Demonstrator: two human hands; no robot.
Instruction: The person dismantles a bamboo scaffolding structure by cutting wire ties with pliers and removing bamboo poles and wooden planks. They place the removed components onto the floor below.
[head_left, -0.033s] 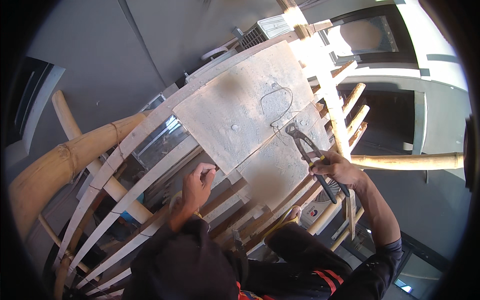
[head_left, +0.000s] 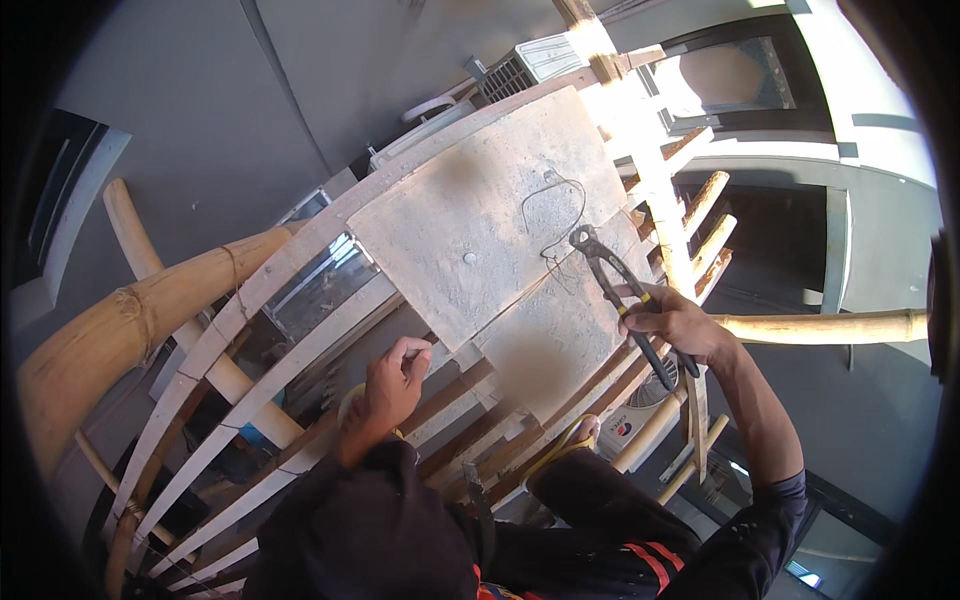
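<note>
My right hand [head_left: 675,325] grips a pair of end-cutting pincers [head_left: 612,268] by their dark handles with yellow bands. The pincers' jaws point away from me, over the board and close to a thin tangled wire [head_left: 553,258]. One strand of that wire loops across the dusty plywood board [head_left: 430,240]. My left hand [head_left: 392,385] is held near the board's near left corner, its fingers curled in and the thumb against them. Whatever it may hold is hidden by the fingers.
Bamboo poles [head_left: 100,345] and wooden slats [head_left: 330,345] tied with wire make up the scaffold, with open gaps between them. My sandalled foot [head_left: 583,432] rests on the slats. A boxy outdoor unit [head_left: 540,60] stands beyond the board, and another fan unit [head_left: 640,415] is below.
The pincers' jaws have shifted slightly farther from me across the board, and my right hand has moved a little to the right. My left hand has hardly moved.
</note>
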